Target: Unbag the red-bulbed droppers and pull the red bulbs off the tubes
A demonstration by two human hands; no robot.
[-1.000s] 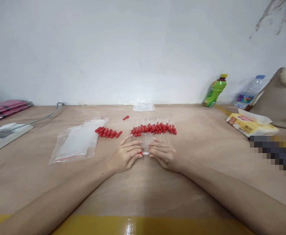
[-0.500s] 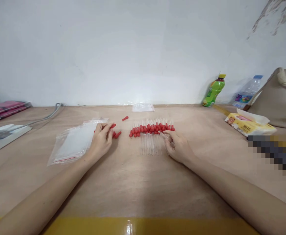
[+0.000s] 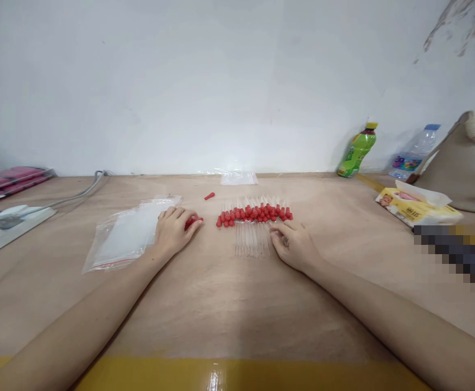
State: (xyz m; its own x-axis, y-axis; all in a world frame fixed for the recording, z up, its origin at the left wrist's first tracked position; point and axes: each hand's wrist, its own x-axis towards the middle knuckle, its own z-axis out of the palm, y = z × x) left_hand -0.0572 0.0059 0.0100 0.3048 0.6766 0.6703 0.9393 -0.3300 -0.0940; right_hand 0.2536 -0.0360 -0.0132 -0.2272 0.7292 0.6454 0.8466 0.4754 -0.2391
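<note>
My left hand (image 3: 175,230) lies over several loose red rubber bulbs (image 3: 193,221), its fingers curved and spread above them; its fingertips are partly hidden. One more red bulb (image 3: 209,196) lies apart, farther back. In the middle, a row of red-capped clear droppers (image 3: 257,212) rests on the table, with clear glass tubes (image 3: 250,239) lying side by side in front of it. My right hand (image 3: 295,245) rests at the right end of the tubes. Its thumb and fingers are curled together, and whatever they hold is too small to make out.
Clear zip bags (image 3: 125,236) lie left of my left hand, and another bag (image 3: 238,178) by the wall. At the right are a green bottle (image 3: 358,152), a clear bottle (image 3: 414,155), a tissue pack (image 3: 416,206) and a beige bag (image 3: 459,163). A power strip (image 3: 21,222) is at far left.
My left hand has lowered onto the loose red bulbs and its fingers have spread. The glass tube seen in my right hand earlier no longer shows clearly; that hand has barely moved.
</note>
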